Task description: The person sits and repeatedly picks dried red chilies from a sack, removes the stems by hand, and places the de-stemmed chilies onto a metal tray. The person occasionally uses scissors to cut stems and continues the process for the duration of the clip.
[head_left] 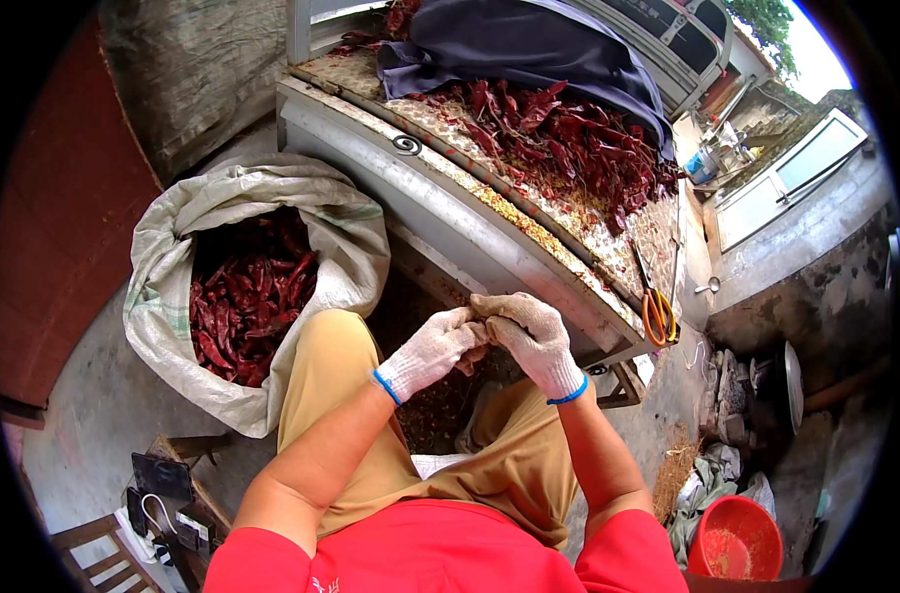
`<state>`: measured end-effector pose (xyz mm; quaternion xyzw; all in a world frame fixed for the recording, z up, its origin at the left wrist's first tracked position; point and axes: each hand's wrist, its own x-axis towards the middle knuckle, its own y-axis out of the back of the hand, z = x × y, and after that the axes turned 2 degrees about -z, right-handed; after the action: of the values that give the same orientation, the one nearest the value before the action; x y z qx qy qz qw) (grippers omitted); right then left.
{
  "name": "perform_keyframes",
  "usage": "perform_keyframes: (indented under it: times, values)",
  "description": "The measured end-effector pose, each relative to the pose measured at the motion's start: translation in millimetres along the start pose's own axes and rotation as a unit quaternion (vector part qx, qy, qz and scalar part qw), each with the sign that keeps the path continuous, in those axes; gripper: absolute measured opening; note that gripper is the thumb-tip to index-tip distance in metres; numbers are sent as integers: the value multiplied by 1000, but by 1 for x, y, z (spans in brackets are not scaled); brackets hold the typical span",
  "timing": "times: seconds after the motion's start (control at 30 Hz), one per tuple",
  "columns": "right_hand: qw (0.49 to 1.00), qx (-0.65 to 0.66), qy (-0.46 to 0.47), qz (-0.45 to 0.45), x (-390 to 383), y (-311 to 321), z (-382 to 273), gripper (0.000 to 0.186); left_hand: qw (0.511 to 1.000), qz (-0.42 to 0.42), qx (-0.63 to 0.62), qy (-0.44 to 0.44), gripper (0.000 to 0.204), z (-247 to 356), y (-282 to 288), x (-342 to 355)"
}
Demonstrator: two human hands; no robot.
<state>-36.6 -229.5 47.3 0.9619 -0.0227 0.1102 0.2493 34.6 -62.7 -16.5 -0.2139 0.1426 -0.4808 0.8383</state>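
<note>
My left hand and my right hand, in whitish knit gloves with blue cuffs, meet above my lap. The fingers of both are closed and pressed together at the tips. Part of a brownish-red thing shows beneath them; the gloves hide most of it, so its kind is unclear. Ahead, a heap of dried red chillies lies on a worn tabletop, partly under a dark cloth. Left of my knee stands a white woven sack, its rim rolled down, with dried red chillies inside.
Orange-handled scissors rest at the table's right corner. A red basin stands at lower right near crumpled sacks. At lower left are a small stand with devices and a slatted wooden chair. Dark debris lies between my legs.
</note>
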Motion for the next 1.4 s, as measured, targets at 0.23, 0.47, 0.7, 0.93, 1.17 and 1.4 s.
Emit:
perform_keyframes:
  times: [0.23,0.47,0.7,0.93,1.17,1.4]
  values:
    - [995,-64,36,62,-2,-9,4,15,999,-1,36,-33,27,1,-5,-1]
    - [923,255,-270,106,7,-24,-22,19,996,30,64,-51,18,-6,-1,-4]
    - [830,412,-369,74,3,-19,4,19,994,43,87,-59,14,-4,-6,-4]
    - [788,429,-441,11,2,-9,-6,19,968,34,200,-146,13,-6,-5,-4]
    - [754,445,-483,-6,2,-5,-8,18,954,14,251,-164,10,-3,-8,-7]
    - [728,535,-424,-68,-11,2,19,17,946,-28,279,-160,9,2,-12,-5]
